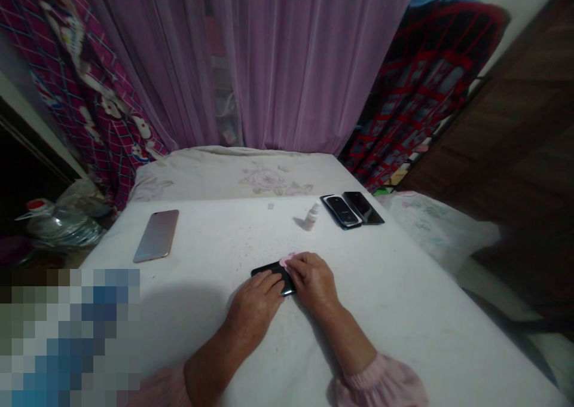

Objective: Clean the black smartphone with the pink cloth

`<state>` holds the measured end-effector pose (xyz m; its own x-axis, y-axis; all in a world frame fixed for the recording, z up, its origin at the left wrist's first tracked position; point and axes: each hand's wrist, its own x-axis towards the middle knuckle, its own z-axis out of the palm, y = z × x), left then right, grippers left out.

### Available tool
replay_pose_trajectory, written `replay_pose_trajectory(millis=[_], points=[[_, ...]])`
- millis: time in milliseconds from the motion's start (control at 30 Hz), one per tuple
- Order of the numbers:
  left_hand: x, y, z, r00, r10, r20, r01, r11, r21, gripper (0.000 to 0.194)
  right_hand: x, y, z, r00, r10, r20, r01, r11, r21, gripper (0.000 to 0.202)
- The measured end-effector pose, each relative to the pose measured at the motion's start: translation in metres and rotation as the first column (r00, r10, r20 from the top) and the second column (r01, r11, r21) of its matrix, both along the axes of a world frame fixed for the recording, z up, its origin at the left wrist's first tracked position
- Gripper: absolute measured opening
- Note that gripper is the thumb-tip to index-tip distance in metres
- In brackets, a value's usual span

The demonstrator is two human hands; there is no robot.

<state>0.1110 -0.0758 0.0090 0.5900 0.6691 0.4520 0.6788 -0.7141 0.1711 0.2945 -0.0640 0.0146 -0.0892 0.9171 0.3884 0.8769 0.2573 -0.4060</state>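
A black phone (pixel 287 284) lies on the white-covered table in front of me, partly hidden by my hands. Across its left part rests my left hand (pixel 255 302), with fingers stretched out and lying flat on the surface. My right hand (pixel 316 278) is closed in a pinch on a small pink cloth (pixel 287 260), which touches the phone's far right edge. Most of the cloth's lower side is hidden by the fingers. Beyond the hands a small spray bottle (pixel 311 217) stands upright.
A rose-gold phone (pixel 156 236) lies at the left. Further back on the right are a dark phone with a white rim (pixel 341 210) and another dark phone (pixel 364 208), side by side. A tiny pale square (pixel 270 206) and scattered specks dot the white cover (pixel 215 233). Purple curtains (pixel 287 66) hang behind.
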Motion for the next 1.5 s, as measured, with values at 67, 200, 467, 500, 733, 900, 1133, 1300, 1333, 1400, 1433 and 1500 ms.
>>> replay_pose_trajectory(millis=[67, 200, 467, 500, 733, 900, 1133, 1300, 1333, 1400, 1433, 1500], points=[[0.000, 0.000, -0.001, 1.000, -0.008, 0.009, 0.008, 1.000, 0.009, 0.021, -0.003, 0.000, 0.000, 1.000, 0.013, 0.010, -0.013, 1.000, -0.009, 0.020], [0.000, 0.000, -0.005, 1.000, -0.018, 0.012, 0.017, 0.999, 0.028, 0.022, 0.010, 0.004, 0.003, 0.991, -0.130, 0.022, 0.131, 0.991, -0.037, 0.019], [0.001, 0.000, -0.002, 1.000, -0.019, 0.015, 0.018, 0.999, 0.036, 0.022, 0.000, 0.007, 0.007, 0.987, -0.148, 0.068, 0.148, 0.989, 0.004, 0.018], [0.001, 0.000, -0.002, 1.000, -0.022, 0.018, 0.021, 0.999, 0.037, 0.022, -0.006, 0.006, 0.007, 0.991, -0.112, 0.072, 0.112, 0.994, 0.007, 0.017], [0.001, 0.000, -0.003, 1.000, -0.015, 0.020, 0.014, 0.999, 0.034, 0.022, 0.002, 0.008, 0.010, 0.978, -0.195, 0.077, 0.196, 0.981, -0.004, 0.015], [0.001, -0.001, -0.002, 1.000, -0.021, 0.009, 0.021, 0.999, 0.028, 0.022, 0.014, 0.011, 0.009, 0.957, -0.283, 0.067, 0.282, 0.959, 0.029, 0.016], [0.001, -0.002, 0.003, 1.000, -0.013, 0.022, 0.013, 1.000, 0.021, 0.022, -0.010, 0.007, 0.007, 0.993, -0.111, 0.047, 0.109, 0.993, 0.033, 0.014], [0.000, 0.000, 0.000, 1.000, -0.029, -0.001, 0.029, 0.999, 0.020, 0.022, 0.010, 0.009, 0.009, 0.973, -0.224, 0.061, 0.224, 0.975, 0.006, 0.015], [0.000, 0.001, 0.000, 0.999, -0.033, -0.003, 0.033, 0.999, 0.017, 0.022, 0.013, 0.010, 0.009, 0.970, -0.237, 0.061, 0.237, 0.972, 0.008, 0.015], [-0.001, 0.002, -0.001, 0.999, -0.039, 0.000, 0.039, 0.999, 0.016, 0.023, 0.014, 0.009, 0.008, 0.970, -0.237, 0.060, 0.236, 0.972, 0.012, 0.016], [-0.001, 0.002, -0.002, 0.999, -0.042, 0.004, 0.042, 0.999, 0.017, 0.023, 0.012, 0.008, 0.008, 0.973, -0.224, 0.060, 0.223, 0.975, 0.015, 0.017], [-0.001, 0.003, -0.002, 0.999, -0.040, 0.015, 0.040, 0.999, 0.014, 0.023, 0.003, 0.006, 0.008, 0.984, -0.172, 0.056, 0.171, 0.985, 0.018, 0.016]])
